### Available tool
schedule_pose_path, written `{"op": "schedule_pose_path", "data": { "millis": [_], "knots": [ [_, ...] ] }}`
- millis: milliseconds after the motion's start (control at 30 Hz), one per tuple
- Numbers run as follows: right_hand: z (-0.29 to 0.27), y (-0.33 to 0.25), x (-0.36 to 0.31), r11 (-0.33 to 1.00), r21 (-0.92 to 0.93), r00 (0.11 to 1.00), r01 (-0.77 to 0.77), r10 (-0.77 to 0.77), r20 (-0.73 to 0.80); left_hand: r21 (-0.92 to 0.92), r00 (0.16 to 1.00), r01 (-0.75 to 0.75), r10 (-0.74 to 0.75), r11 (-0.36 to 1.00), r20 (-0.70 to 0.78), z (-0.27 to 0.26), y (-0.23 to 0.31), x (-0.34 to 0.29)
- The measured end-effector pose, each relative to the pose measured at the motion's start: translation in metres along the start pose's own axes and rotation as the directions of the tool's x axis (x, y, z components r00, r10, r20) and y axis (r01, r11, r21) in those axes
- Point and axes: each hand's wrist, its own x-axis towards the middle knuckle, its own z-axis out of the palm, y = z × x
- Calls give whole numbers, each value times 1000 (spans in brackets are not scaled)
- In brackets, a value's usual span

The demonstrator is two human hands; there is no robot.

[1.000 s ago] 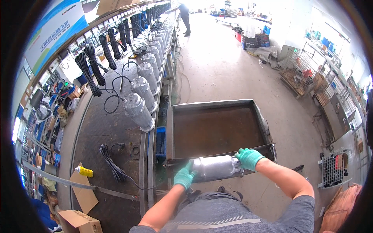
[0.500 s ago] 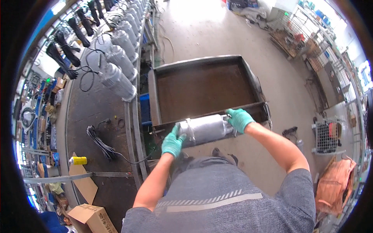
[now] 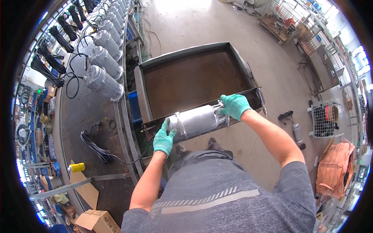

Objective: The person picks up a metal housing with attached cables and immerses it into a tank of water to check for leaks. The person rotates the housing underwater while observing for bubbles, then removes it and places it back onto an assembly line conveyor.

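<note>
A silver-grey submersible pump [image 3: 199, 122] lies on its side along the near edge of a metal tank [image 3: 144, 93], tilted slightly up to the right. My left hand [image 3: 164, 140], in a green glove, grips its left end, thumb and fingers against the rounded casing. At the other end, my gloved right hand [image 3: 235, 106] is closed round the fittings, its fingertips curled over them; part of the fittings is hidden. A black cable [image 3: 134, 162] runs from near my left hand to a coil [image 3: 95, 147] on the bench.
Several similar pumps [image 3: 103, 83] stand in a row on the workbench [image 3: 83, 116] at left, with bundled black cables [image 3: 46, 70]. Nearer are a yellow can [image 3: 77, 167] and a cardboard box [image 3: 97, 221]. On the right floor are another pump [image 3: 297, 133] and a wire basket [image 3: 325, 120].
The whole view has shifted, so the tank and bench sit higher and further left, and my shoes show more. Both hands stay on the pump, which keeps its place along the tank's near edge.
</note>
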Motion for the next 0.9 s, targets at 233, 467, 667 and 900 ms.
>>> {"op": "schedule_pose_path", "data": {
  "millis": [233,467,667,900],
  "knots": [
    [10,10,-4,982,187,1000,-27,27,3,-46,997,-70,69,996,-22,2,2,3],
    [22,3,-5,968,248,999,-36,42,-21,-127,985,-164,154,978,-80,10,-23,9],
    [21,-5,-11,911,344,974,-227,213,79,-76,996,-88,87,993,-19,6,-5,7],
    [8,-5,-28,821,485,953,-302,269,139,-138,997,-78,74,987,-31,10,-10,7]
  ]
}}
